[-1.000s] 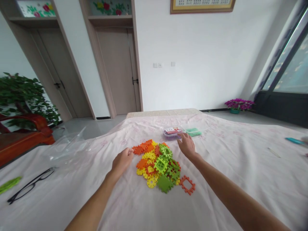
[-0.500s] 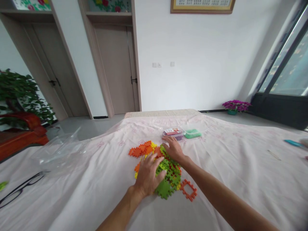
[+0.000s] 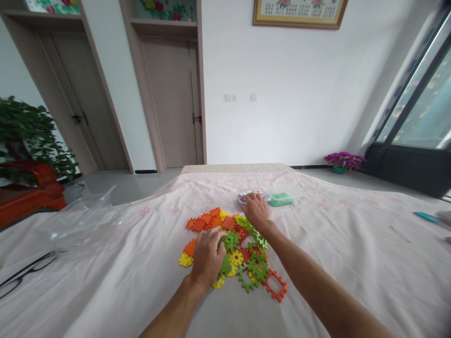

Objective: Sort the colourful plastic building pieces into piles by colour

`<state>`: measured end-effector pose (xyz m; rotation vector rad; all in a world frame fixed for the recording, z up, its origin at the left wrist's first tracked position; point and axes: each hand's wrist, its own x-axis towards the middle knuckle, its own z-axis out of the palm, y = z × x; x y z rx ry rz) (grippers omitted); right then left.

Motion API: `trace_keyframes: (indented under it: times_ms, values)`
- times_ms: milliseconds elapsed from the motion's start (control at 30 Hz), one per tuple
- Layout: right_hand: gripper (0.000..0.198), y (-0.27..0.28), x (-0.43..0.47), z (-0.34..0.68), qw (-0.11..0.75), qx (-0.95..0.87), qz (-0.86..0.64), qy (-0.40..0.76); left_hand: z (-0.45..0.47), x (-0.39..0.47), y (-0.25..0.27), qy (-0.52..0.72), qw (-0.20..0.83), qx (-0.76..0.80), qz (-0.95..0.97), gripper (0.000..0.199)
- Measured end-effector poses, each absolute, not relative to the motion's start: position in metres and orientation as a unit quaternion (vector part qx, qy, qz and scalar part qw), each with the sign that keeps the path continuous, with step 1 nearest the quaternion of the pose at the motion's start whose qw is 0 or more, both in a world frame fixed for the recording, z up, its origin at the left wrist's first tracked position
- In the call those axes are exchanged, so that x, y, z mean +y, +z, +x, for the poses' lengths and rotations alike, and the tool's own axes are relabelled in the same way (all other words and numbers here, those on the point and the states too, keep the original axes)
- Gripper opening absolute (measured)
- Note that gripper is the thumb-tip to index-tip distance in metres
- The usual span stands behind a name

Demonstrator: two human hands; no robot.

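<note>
Flat, toothed orange plastic pieces [image 3: 199,224] overlap at the far left. Toothed green plastic plates [image 3: 259,268] lie loosely jumbled toward the right, with notched yellow plastic discs [image 3: 236,257] among them. A toothed orange-red plastic frame [image 3: 282,292], open-centred, lies at the near right beside the green plates.

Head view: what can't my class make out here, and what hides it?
In the head view:
Pile of pieces: part covered by the left hand; whether it grips any is unclear.
Clear box: mostly hidden behind the right hand, label unreadable.
Black glasses: cut off by the left edge.
Framed picture: cut off by the top edge, writing too small.
</note>
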<state>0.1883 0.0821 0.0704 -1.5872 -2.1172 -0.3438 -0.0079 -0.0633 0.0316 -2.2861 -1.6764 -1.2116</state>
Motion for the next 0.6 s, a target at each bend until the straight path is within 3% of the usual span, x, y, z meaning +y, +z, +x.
trace_keyframes:
  times_ms: [133,300,400,600]
  values:
    - [0.021,0.066,0.093,0.189,0.175,-0.794,-0.567,-0.134,-0.011,-0.066,0.03,-0.403,0.03,-0.542,-0.737,0.034]
    - [0.021,0.071,0.092,0.193,0.19,-0.799,-0.553,-0.139,-0.018,-0.061,0.025,-0.425,0.055,-0.559,-0.71,0.029]
    - [0.025,0.084,0.078,0.19,0.284,-0.782,-0.542,-0.118,-0.021,-0.054,0.021,-0.459,0.088,-0.544,-0.697,0.043]
    - [0.02,0.098,0.022,0.157,0.503,-0.769,-0.395,-0.008,-0.026,-0.048,0.031,-0.509,0.115,-0.541,-0.66,0.095]
